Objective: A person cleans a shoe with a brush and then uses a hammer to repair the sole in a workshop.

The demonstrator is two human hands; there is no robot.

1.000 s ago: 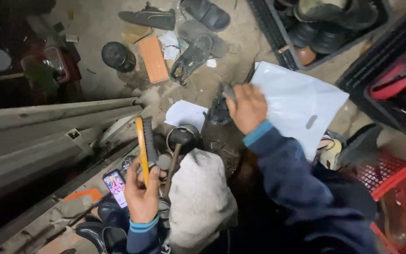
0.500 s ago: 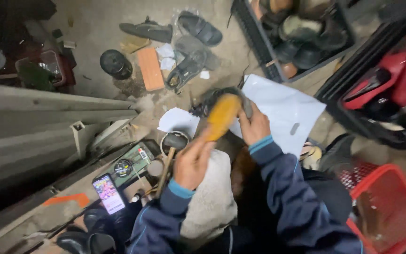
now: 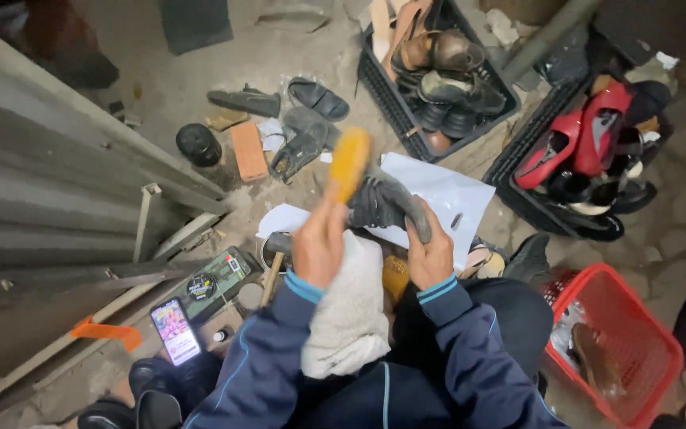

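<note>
My left hand (image 3: 319, 245) grips an orange-yellow brush (image 3: 348, 163) and holds it up against a dark grey shoe (image 3: 387, 202). My right hand (image 3: 430, 253) clasps that shoe from the right side, above my lap. A whitish cloth (image 3: 347, 314) lies over my left knee. Under the shoe a white sheet (image 3: 446, 195) is spread on the ground. Both arms wear dark blue sleeves with light blue cuffs.
A black crate of shoes (image 3: 438, 71) stands at the top, another crate with red shoes (image 3: 589, 151) to the right, a red basket (image 3: 621, 349) lower right. Loose sandals (image 3: 311, 99), a brick (image 3: 248, 151), a black tin (image 3: 198, 143), a lit phone (image 3: 175, 330) and corrugated metal (image 3: 49, 214) lie left.
My left hand has brought the brush up from beside the phone to the shoe. My right hand has lifted the shoe off the white sheet toward me. The view has tilted upward.
</note>
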